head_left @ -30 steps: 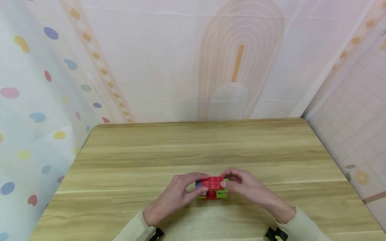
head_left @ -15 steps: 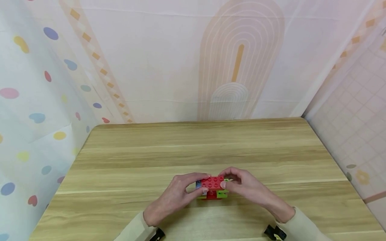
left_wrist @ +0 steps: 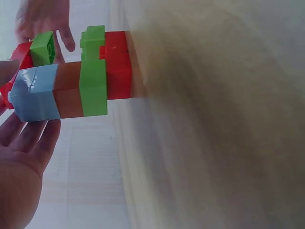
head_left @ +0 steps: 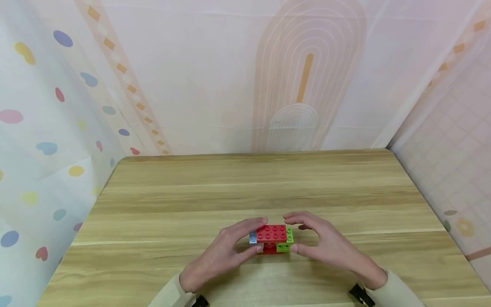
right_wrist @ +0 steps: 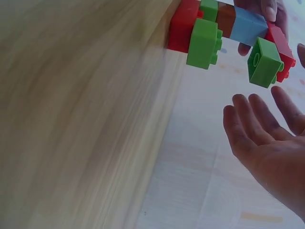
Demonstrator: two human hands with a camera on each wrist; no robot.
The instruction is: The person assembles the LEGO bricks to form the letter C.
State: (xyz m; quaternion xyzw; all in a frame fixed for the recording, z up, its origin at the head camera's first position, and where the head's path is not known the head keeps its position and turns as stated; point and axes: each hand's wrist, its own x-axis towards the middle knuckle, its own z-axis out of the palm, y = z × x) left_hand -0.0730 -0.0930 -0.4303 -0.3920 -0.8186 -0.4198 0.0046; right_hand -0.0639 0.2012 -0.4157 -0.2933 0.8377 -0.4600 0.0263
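Observation:
A small structure of toy building bricks stands on the table in front of me. Its top is a long red brick (head_left: 271, 233), bridging a blue brick (head_left: 252, 237) on the left and a green brick (head_left: 289, 235) on the right. In the left wrist view, a brown brick (left_wrist: 68, 90) and a lower green brick (left_wrist: 93, 88) sit beneath the blue one, over a red base brick (left_wrist: 118, 67). My left hand (head_left: 226, 247) grips the left end, thumb in front and fingers behind. Beside the right end, my right hand (head_left: 326, 241) is spread, holding nothing.
The wooden table (head_left: 184, 192) extends beyond the structure to a patterned cloth backdrop (head_left: 199, 85). More cloth hangs at the left and right sides. Black straps (head_left: 362, 295) show at the sleeve cuffs.
My right hand has let go of the top red brick and opened, moving slightly right. The right green brick shows more fully. The left hand keeps its hold, its thumb slightly lower.

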